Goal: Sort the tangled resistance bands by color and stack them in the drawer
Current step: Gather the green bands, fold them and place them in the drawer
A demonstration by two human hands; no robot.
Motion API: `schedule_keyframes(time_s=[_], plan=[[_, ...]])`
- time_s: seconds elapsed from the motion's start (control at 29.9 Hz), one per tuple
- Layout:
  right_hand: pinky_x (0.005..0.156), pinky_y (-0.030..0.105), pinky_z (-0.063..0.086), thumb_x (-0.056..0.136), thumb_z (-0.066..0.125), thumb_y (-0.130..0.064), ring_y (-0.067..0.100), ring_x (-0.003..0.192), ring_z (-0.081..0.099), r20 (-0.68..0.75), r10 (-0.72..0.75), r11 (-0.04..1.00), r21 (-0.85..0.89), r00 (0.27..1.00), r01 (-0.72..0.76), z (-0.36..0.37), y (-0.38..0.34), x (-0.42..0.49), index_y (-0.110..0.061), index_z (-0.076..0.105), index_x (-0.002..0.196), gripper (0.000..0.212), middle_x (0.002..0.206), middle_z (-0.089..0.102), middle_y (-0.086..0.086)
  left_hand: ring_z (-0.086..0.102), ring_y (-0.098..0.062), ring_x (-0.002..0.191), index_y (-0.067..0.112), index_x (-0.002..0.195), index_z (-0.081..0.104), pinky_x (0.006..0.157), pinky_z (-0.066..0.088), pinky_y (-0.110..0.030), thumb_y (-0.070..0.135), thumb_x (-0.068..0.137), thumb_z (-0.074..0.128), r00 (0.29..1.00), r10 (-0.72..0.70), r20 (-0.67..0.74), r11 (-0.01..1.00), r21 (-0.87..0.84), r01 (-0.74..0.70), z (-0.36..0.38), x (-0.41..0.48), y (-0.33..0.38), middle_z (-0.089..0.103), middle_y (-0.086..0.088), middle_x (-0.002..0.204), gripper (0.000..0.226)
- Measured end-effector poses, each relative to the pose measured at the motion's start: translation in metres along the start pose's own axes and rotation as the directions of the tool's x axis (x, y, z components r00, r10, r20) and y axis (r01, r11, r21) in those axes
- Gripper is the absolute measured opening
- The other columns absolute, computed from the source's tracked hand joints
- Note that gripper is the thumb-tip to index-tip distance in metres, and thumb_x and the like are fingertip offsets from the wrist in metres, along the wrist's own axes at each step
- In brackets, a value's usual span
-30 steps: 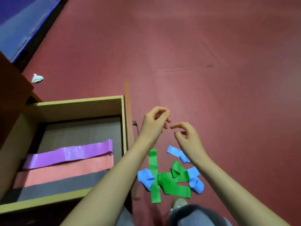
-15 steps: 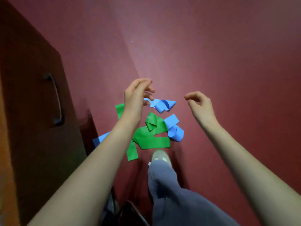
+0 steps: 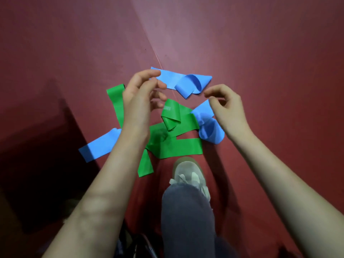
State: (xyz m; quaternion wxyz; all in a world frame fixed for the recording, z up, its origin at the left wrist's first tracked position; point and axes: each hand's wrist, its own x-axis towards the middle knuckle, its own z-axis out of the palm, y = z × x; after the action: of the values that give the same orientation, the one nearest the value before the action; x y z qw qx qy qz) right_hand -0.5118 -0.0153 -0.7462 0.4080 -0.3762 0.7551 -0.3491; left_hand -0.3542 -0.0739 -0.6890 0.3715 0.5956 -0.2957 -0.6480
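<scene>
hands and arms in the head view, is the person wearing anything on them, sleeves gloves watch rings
Nothing shows on them. The left hand and right hand are bare, with no gloves, and no rings that can be made out. Both forearms are uncovered from wrist to the frame's lower edge: no sleeves, watch or bands at the wrists. Fingers look slim, with short nails.

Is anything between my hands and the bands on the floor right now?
Nothing visible blocks them. The left hand hovers by the end of the top blue band, and the right hand is over the blue band beside the green tangle. The shoe sits nearer you, clear of both reaches.
</scene>
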Motion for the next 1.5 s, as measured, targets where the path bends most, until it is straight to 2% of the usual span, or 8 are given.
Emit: schedule_keyframes(time_s=[0.3,0.53,0.74,0.97,1.1,1.24,1.37,1.5], plan=[[0.065,0.016,0.039,0.082,0.053,-0.003,0.008,0.068,0.052,0.162,0.063,0.962,-0.273,0.985,-0.017,0.023,0.060,-0.015,-0.005,0.065,0.091,0.015,0.082,0.061,0.004,0.049,-0.003,0.043,0.022,0.079,0.055,0.044,0.038,-0.017,0.003,0.089,0.043,0.988,-0.142,0.060,0.979,0.157,0.131,0.000,0.010,-0.047,0.058,0.008,0.057,0.025],[0.065,0.035,0.037,0.088,0.049,-0.010,0.034,0.103,0.057,0.410,0.259,0.503,-0.830,0.875,0.240,0.041,0.078,-0.035,-0.006,0.047,0.113,0.025,0.113,0.058,0.014,0.049,-0.001,0.041,0.021,0.079,0.054,0.043,0.038,-0.015,0.002,0.090,0.042,0.974,-0.219,0.052,0.957,0.206,0.204,-0.010,0.001,-0.071,0.058,0.009,0.055,0.026],[0.049,0.028,0.043,0.041,0.081,0.001,0.030,0.057,0.060,0.313,0.063,0.394,-0.880,0.948,0.264,0.049,0.090,-0.037,-0.003,0.060,0.062,0.031,0.067,0.060,0.014,0.049,0.001,0.039,0.020,0.079,0.053,0.042,0.038,-0.013,0.000,0.090,0.042,0.958,-0.287,0.023,0.929,0.249,0.273,-0.019,-0.010,-0.086,0.053,-0.001,0.067,0.025],[0.069,0.029,0.026,0.071,0.050,-0.023,0.026,0.072,0.048,0.282,-0.082,0.797,-0.558,0.956,0.233,0.035,0.084,-0.059,-0.011,0.054,0.070,0.012,0.074,0.053,0.005,0.047,-0.002,0.097,0.024,0.101,0.049,0.087,0.036,-0.014,0.022,0.071,0.065,0.954,-0.215,0.208,0.843,0.532,0.074,-0.033,-0.014,-0.103,0.053,0.009,0.101,0.034],[0.072,0.024,0.032,0.064,0.040,-0.039,0.009,0.071,0.045,0.260,-0.054,0.963,-0.241,0.964,0.119,0.027,0.054,-0.058,-0.029,0.044,0.069,0.013,0.068,0.050,-0.009,0.009,-0.012,0.143,0.052,0.100,0.041,0.114,0.006,-0.026,0.059,0.041,0.060,0.857,-0.370,0.358,0.698,0.716,0.001,-0.035,-0.008,-0.093,0.034,0.003,0.145,0.062],[0.078,0.022,0.041,0.071,0.047,-0.028,0.010,0.079,0.054,0.292,-0.102,0.994,0.006,0.951,0.105,0.018,0.015,-0.049,-0.036,0.049,0.076,0.010,0.077,0.060,-0.004,0.000,-0.005,0.143,0.050,0.105,0.040,0.114,0.004,-0.023,0.033,0.053,0.078,0.719,-0.461,0.519,0.701,0.710,-0.063,-0.031,0.001,-0.073,0.035,0.022,0.137,0.067],[0.071,0.011,0.042,0.073,0.047,0.000,0.000,0.073,0.053,0.407,-0.156,0.979,0.187,0.900,0.085,0.004,-0.027,-0.038,-0.025,0.055,0.083,0.028,0.077,0.060,-0.009,0.048,0.013,0.112,0.035,0.105,0.051,0.098,0.034,-0.009,0.016,0.057,0.080,0.646,-0.392,0.655,0.827,0.558,-0.064,-0.020,0.001,-0.054,0.058,0.021,0.114,0.059],[0.062,0.027,0.043,0.071,0.047,0.003,0.035,0.065,0.049,0.614,-0.174,0.965,0.261,0.770,0.010,-0.011,-0.057,-0.032,-0.024,0.053,0.093,0.035,0.076,0.057,0.026,0.058,0.015,0.081,0.030,0.093,0.054,0.073,0.043,-0.003,0.005,0.058,0.071,0.544,-0.326,0.774,0.874,0.465,-0.138,-0.009,-0.004,-0.026,0.065,0.031,0.081,0.047]])
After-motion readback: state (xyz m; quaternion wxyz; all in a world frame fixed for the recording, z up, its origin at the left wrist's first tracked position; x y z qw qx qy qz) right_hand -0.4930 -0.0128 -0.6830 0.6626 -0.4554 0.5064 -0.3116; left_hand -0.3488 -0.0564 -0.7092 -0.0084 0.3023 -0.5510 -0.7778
